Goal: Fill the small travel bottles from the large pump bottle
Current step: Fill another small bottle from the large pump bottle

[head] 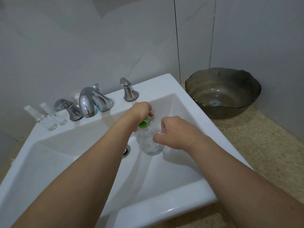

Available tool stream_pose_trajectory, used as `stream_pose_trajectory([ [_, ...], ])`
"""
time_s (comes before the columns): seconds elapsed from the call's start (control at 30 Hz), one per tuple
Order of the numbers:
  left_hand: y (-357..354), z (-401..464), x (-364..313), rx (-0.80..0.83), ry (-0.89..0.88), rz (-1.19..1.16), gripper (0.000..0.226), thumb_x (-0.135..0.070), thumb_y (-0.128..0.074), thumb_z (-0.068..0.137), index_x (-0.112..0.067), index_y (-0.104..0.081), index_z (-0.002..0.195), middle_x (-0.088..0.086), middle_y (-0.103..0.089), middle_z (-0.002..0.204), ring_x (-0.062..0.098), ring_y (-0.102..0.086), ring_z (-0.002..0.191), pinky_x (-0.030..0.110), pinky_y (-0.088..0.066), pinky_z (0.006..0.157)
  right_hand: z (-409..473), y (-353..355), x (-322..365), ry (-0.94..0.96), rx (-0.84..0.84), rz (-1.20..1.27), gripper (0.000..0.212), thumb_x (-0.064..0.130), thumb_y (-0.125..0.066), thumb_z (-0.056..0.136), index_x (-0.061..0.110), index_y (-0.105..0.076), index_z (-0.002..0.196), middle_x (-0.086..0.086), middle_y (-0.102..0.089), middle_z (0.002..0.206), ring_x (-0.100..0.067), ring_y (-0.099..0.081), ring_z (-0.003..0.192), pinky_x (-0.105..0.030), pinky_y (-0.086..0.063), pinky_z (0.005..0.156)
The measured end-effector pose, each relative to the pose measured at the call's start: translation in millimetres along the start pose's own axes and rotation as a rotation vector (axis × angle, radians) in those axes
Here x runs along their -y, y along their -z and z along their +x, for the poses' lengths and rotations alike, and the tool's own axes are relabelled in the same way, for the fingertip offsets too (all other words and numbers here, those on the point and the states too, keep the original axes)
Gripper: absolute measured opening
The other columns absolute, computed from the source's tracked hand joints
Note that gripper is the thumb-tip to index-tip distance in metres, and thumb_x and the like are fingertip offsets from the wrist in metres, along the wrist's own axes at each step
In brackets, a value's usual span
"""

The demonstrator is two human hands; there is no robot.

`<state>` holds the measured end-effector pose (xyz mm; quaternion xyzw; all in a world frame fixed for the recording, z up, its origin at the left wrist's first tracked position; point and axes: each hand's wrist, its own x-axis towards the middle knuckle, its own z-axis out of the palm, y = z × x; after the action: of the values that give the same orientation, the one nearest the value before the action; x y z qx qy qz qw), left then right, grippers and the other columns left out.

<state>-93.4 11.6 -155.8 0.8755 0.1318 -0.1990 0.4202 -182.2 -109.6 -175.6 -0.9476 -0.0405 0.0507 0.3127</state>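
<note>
A clear large pump bottle (148,142) with a green pump top (143,123) is held over the white sink (194,112). My left hand (141,111) grips the pump top, its fingers curled over it. My right hand (174,131) grips the bottle's body from the right. Two clear small travel bottles (47,120) stand on the sink's back left ledge, apart from both hands. Another small clear container (76,95) shows behind the tap.
A chrome tap (86,102) with two handles (68,108) (129,89) stands at the back of the sink. The drain (126,150) lies beside the bottle. A dark glass bowl (222,92) sits on the speckled counter (263,145) at the right.
</note>
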Motion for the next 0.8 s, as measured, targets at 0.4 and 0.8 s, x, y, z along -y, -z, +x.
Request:
stream_pose_trajectory([
  [0.4,18.3,-12.8,-14.0,0.040,0.073,0.066,0.040,-0.042,-0.042,0.096,-0.010,-0.065,0.103,0.013,-0.062,0.126,0.035,-0.059,0.113,0.058,-0.043,0.101,-2.4,2.7,3.3,0.055,-0.123,-0.073,0.033,0.046,-0.061,0.080,0.015,-0.051,0.089,0.003,-0.049,0.079,-0.023,-0.054,0.077,-0.031,-0.039,0.059],
  [0.8,4.1,-1.5,-2.1,0.029,0.086,0.051,0.044,-0.037,-0.039,0.095,-0.009,-0.061,0.120,0.015,-0.066,0.119,0.039,-0.063,0.106,0.061,-0.048,0.093,1.9,-1.4,-0.1,0.005,-0.030,-0.087,0.030,0.044,-0.062,0.077,0.018,-0.050,0.084,0.003,-0.052,0.079,-0.020,-0.054,0.072,-0.031,-0.041,0.058],
])
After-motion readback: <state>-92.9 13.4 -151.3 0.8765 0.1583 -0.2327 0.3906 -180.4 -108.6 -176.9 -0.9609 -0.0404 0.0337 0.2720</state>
